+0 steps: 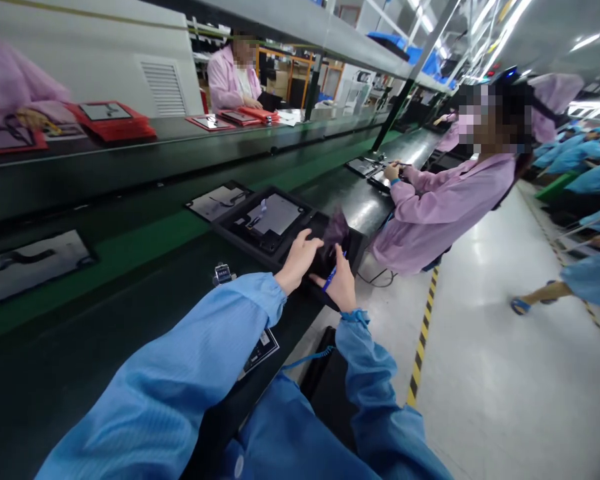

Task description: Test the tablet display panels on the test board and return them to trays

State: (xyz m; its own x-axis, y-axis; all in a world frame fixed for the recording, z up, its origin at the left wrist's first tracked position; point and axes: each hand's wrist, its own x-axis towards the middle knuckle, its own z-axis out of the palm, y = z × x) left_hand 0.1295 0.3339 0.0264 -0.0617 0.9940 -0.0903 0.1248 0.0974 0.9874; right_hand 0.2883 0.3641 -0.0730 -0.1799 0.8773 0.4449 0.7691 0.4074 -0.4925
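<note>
My left hand (300,260) hovers over the right part of a black tray (307,219), fingers stretched toward a dark, crumpled-looking film (336,230). The film is smeared by motion, and whether a hand grips it I cannot tell. My right hand (344,285) is beside it, thumb and forefinger spread, with a slim blue pen-like tool (331,275) tucked across the palm. In the tray's left compartment lies a display panel (281,212) with a grey back and a pale ribbon cable (263,211).
Another panel (215,201) lies left of the tray, and one more (40,257) farther left on the green-black bench. A small metal counter (223,273) is by my left sleeve. A co-worker in pink (450,200) works to the right. Red folders (113,123) stack on the raised shelf.
</note>
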